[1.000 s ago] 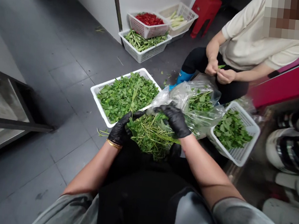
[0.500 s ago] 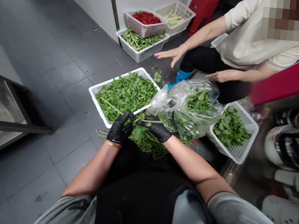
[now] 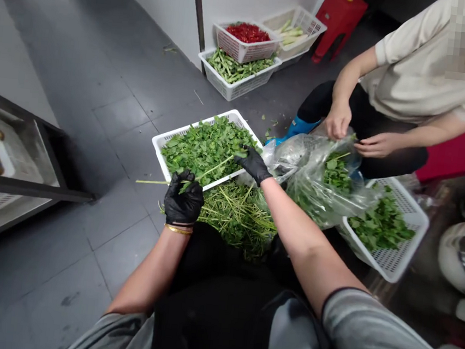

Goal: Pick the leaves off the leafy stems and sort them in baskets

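Observation:
Both my hands wear black gloves. My left hand point(image 3: 183, 198) is closed around a long green stem point(image 3: 153, 181) that sticks out to the left. My right hand point(image 3: 253, 163) pinches leaves at the stem's other end, over the near rim of a white basket point(image 3: 159, 144) full of picked green leaves. A heap of stripped stems point(image 3: 240, 216) lies on the floor just in front of my knees. To the right of my right hand sits a clear plastic bag point(image 3: 300, 159) holding leafy stalks.
A seated person point(image 3: 414, 82) across from me has both hands at the bag's far side. A second white basket point(image 3: 397, 259) of leaves stands at the right. By the wall are baskets of green beans point(image 3: 236, 70), red chillies point(image 3: 246, 33) and pale stalks point(image 3: 291, 33), and a red stool point(image 3: 342, 9). A metal frame point(image 3: 29, 188) is at the left.
My right hand slid along the stem, out over the leaf basket. The left hand kept its grip. The other person drew their outstretched hand back to the bag.

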### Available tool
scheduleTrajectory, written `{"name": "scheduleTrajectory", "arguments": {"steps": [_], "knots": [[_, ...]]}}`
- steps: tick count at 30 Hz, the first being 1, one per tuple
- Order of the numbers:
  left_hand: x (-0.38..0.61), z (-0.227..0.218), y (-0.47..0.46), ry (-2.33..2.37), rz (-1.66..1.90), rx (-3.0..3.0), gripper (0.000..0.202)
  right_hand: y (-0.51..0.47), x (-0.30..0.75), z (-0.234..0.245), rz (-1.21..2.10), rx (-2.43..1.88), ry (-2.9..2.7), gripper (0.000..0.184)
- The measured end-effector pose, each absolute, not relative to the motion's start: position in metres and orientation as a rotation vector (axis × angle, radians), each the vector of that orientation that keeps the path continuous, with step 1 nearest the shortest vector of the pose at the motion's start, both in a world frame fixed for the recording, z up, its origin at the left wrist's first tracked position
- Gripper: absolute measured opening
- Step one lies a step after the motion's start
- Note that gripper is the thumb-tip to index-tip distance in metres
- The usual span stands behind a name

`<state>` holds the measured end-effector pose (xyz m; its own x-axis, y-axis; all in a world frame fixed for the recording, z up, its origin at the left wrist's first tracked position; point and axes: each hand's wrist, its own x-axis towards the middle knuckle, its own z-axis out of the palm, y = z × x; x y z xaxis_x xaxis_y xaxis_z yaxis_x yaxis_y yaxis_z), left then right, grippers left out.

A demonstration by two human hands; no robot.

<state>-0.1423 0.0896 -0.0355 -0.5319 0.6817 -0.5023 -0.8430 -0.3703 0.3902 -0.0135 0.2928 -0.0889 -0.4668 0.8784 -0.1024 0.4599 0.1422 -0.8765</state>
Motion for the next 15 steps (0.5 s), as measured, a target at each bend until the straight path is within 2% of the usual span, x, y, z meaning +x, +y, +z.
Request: {"name": "scheduleTrajectory", "arguments": {"steps": [3, 8, 10, 12, 15], "knots": [[-0.140, -0.039, 0.093, 0.779, 2.105, -0.345, 0.043, 0.277, -0.023, -0.095, 1.495, -1.122, -1.879, 0.082], [-0.139, -0.045, 0.091, 0.726, 2.177, -0.203, 0.032, 0.275, -0.051, -0.080, 1.692, -0.759, -1.811, 0.084], [-0.141, -0.049, 0.089, 0.699, 2.210, -0.155, 0.027, 0.270, -0.053, -0.073, 1.755, -0.752, -1.901, 0.079], [-0.144, -0.055, 0.089, 0.770, 2.230, -0.123, 0.025, 0.254, -0.051, -0.070, 1.913, -0.667, -1.924, 0.066], [-0.147, -0.065, 0.089, 1.136, 2.061, 0.125, 0.027, 0.217, -0.046, -0.070, 2.053, -0.506, -1.755, 0.046]]}}
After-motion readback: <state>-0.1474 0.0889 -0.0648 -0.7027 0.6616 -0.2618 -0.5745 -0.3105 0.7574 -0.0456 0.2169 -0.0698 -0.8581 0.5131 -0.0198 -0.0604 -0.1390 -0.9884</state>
